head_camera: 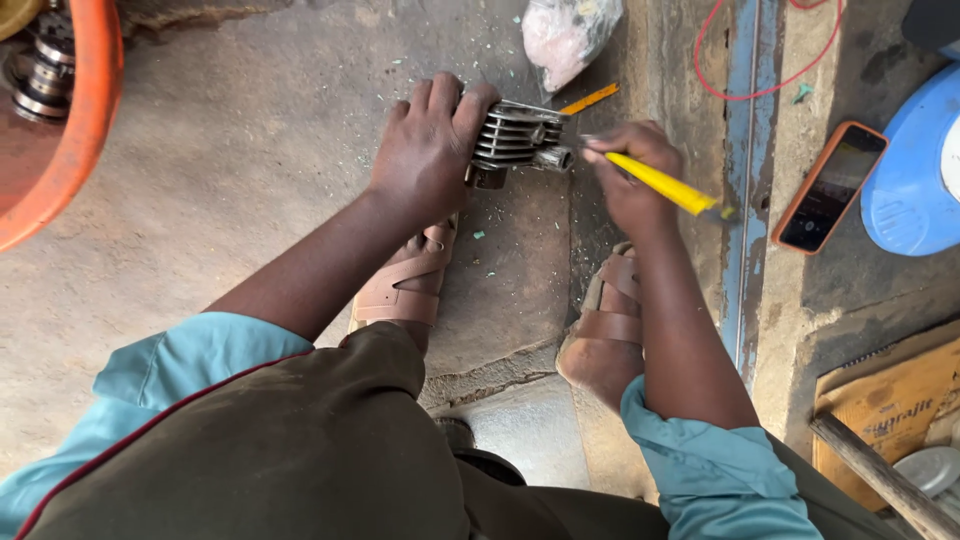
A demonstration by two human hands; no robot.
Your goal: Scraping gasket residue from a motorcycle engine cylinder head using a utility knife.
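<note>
- The left hand [428, 150] is closed over the left end of a finned grey metal engine part [518, 137], fingers curled across its top, pressing it down against the concrete floor [230, 170]
- The engine part lies on the floor just ahead of the person's two sandalled feet, roughly midway between the floor's left and right edges as seen, and near its far edge
- The right hand [630, 170] is wrapped tight around a yellow-handled tool [665, 185]; the handle sticks out to the right past the hand, and the working end points at the right end of the engine part, though the tip itself is hidden by the fingers
- Small pale green flecks are scattered on the floor around the part
- A yellow pencil-like stick [590, 98] lies on the floor just beyond the part, and a clear plastic bag [565, 35] with pinkish contents sits at the far edge
- An orange basin [85, 110] holding metal parts is at the far left corner
- A phone in an orange case [832, 186] lies at the right, beside a blue round object [915, 180]; a red wire [740, 90] loops near the far right corner
</note>
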